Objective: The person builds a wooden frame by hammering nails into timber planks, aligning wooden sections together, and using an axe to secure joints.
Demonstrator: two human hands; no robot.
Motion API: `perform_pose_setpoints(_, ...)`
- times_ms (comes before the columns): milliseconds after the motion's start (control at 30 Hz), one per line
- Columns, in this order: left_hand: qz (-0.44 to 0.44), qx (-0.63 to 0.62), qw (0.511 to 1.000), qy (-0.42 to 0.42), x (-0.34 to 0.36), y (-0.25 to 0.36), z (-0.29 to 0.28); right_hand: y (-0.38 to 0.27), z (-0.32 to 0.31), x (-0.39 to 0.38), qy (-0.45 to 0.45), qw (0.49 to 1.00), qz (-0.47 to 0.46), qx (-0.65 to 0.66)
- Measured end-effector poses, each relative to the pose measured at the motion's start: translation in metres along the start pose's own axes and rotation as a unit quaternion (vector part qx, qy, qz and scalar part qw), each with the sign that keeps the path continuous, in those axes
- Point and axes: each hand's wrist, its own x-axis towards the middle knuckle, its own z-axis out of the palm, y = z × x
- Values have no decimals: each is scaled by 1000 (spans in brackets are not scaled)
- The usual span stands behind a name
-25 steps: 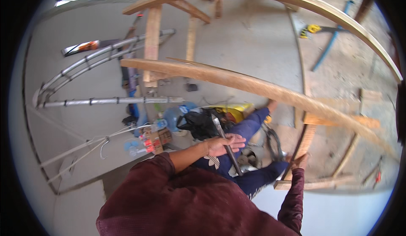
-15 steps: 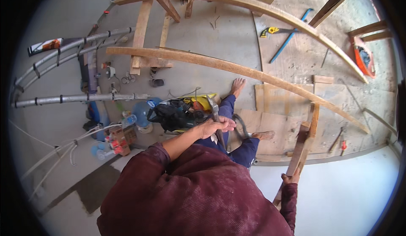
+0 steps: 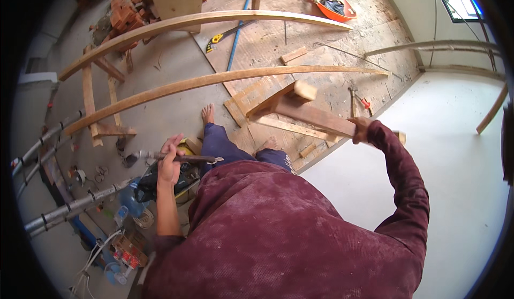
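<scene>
A worker in a dusty maroon shirt stands high above a littered floor, left hand (image 3: 170, 162) closed around the handle of a hammer (image 3: 160, 156) held level near the waist, right hand (image 3: 360, 130) gripping the end of a wooden beam (image 3: 308, 114) that juts over two long curved timbers (image 3: 214, 79) below.

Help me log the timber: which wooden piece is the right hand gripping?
The short straight plank with a block end; right hand grips it. The long rails lie ungripped.
</scene>
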Motion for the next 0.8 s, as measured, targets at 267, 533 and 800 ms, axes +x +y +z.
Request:
perform_pose_setpoints(267,28,31,998,-46,-5,-6,35,-4,-3,19,84,962,-133,-223)
perform_pose_setpoints(533,-40,271,959,-76,31,49,99,-16,41,19,283,935,-73,-202)
perform_pose_setpoints(800,-24,597,799,-69,135,118,84,-37,127,15,476,876,19,72)
